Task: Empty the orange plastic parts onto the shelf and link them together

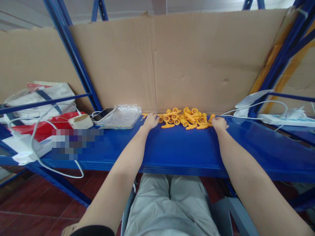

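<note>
Many yellow pieces, loosely heaped, between left hand and right hand

- A heap of small orange-yellow pieces, smooth and plastic-looking, sits toward the back of a blue work surface, near the upright cardboard.
- Many show a round, hollow, cup-like end facing forward; they overlap at mixed angles, some resting on others.
- Along the front edge, a slim, bar-like piece lies flat, lengthwise from left to right, with similar ones to its right.
- At the far left, a thin orange-yellow piece lies just beside the left hand.
- At the far right, an orange-yellow piece meets the right hand's fingers.
</note>
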{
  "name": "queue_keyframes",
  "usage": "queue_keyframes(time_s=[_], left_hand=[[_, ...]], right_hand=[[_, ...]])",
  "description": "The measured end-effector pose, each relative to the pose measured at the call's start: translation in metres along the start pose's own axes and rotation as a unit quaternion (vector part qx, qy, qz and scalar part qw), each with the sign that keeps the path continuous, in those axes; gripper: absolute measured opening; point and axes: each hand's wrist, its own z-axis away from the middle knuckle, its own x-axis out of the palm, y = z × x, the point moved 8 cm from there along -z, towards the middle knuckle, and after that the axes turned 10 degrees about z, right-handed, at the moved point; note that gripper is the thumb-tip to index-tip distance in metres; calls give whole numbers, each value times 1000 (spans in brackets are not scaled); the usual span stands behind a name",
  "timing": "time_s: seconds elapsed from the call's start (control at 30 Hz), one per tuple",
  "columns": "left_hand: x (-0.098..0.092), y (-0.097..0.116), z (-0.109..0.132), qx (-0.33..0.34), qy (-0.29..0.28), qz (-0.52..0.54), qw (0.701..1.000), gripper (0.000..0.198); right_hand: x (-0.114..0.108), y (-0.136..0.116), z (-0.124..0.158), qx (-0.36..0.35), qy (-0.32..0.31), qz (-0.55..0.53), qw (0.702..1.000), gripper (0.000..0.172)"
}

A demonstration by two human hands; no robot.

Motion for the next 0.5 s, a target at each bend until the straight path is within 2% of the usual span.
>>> queue_keyframes(time_s=[0.2, 0.5], left_hand=[[-1, 1, 1, -10, -3, -1, 1000, 34], [-1, 2, 0, -13, -8, -4, 1000, 35]], right_hand=[[17, -12, 1, -77, -71, 64, 992, 41], [23, -7, -10, -62, -52, 66, 995, 40]])
